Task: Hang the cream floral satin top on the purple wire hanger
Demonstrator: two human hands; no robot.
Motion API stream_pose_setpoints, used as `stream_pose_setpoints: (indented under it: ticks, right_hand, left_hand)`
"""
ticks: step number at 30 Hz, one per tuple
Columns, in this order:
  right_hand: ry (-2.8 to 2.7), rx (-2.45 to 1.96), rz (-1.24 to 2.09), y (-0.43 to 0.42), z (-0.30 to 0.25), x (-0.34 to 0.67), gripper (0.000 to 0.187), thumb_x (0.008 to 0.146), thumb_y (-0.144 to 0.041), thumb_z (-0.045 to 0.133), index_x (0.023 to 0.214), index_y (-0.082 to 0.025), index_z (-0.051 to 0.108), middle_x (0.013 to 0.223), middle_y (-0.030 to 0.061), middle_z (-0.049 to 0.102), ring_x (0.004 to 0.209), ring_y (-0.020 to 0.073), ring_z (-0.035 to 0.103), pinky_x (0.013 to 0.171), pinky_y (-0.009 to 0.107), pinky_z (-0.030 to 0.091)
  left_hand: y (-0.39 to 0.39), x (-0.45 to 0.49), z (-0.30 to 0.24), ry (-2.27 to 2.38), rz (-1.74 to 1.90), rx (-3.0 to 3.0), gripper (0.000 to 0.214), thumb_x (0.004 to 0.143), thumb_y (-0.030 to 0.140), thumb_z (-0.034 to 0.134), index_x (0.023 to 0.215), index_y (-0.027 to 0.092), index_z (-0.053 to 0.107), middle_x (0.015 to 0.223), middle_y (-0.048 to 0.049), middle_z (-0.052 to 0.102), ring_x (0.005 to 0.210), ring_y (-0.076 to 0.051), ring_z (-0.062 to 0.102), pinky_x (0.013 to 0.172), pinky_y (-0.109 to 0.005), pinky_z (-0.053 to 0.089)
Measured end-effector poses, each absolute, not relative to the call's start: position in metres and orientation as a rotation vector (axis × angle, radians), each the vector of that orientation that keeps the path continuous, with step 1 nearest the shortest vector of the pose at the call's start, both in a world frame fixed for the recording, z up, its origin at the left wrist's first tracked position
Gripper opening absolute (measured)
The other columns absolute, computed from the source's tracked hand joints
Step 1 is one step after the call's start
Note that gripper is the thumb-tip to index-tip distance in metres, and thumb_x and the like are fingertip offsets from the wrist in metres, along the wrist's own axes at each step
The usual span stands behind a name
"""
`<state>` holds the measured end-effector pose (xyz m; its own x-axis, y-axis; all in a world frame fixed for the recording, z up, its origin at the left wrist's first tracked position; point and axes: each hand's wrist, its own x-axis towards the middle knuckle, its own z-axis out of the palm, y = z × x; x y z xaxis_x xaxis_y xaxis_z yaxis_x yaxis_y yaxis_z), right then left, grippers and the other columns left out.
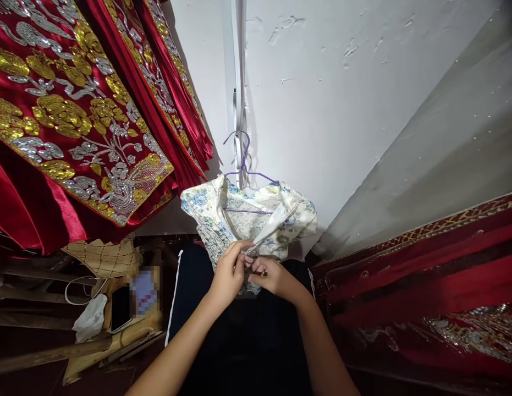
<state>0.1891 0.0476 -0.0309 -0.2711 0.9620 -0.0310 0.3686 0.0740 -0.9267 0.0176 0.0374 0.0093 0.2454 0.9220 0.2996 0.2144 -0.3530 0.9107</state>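
Note:
A floral shirt (202, 201) in cream with blue and green flowers hangs from a purple wire hanger (256, 175) over my lap. Its neckline is spread, with the pale inside edge turned outward. My left hand (230, 270) is closed on the shirt's front edge at the bottom of the neck opening, thumb and fingers pinched together. Right beside it, my right hand (270, 275) has its fingers curled in a pinch at the same edge. The fingertips of both hands nearly meet, and the small part of the shirt between them is mostly hidden.
Red satin cloth (111, 137) with gold and silver sequins hangs at the left. A wooden stool (127, 341) holds a phone (121, 308), a crumpled tissue (91, 319) and a blurred packet. Ahead stands a white wall (313, 110). More red fabric (424, 286) lies at the right.

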Motion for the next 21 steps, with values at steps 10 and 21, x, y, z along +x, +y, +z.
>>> stream_pose_setpoints:
  ticks: [10, 21]
  right_hand:
    - [-1.809, -1.338, 0.871, 0.083, -0.032, 0.154, 0.017, 0.088, -0.024, 0.05, 0.072, -0.022, 0.052, 0.071, 0.0037, 0.062, 0.069, 0.0194, 0.056, 0.065, 0.029, 0.038]
    - [-1.869, -1.433, 0.981, 0.081, -0.054, 0.166, 0.053, 0.1, -0.049, 0.042, 0.056, -0.021, 0.047, 0.051, 0.0001, 0.052, 0.051, 0.0142, 0.048, 0.057, 0.026, 0.034]
  left_hand:
    - [0.051, 0.032, 0.034, 0.877, 1.369, 1.409, 0.013, 0.095, 0.016, 0.048, 0.103, 0.026, 0.05, 0.072, 0.0026, 0.053, 0.057, -0.012, 0.051, 0.051, -0.023, 0.04]
    - [0.113, 0.022, 0.141, 0.593, 1.655, 1.313, 0.027, 0.071, 0.004, 0.061, 0.088, 0.02, 0.048, 0.094, 0.0016, 0.05, 0.065, -0.007, 0.065, 0.049, -0.016, 0.047]
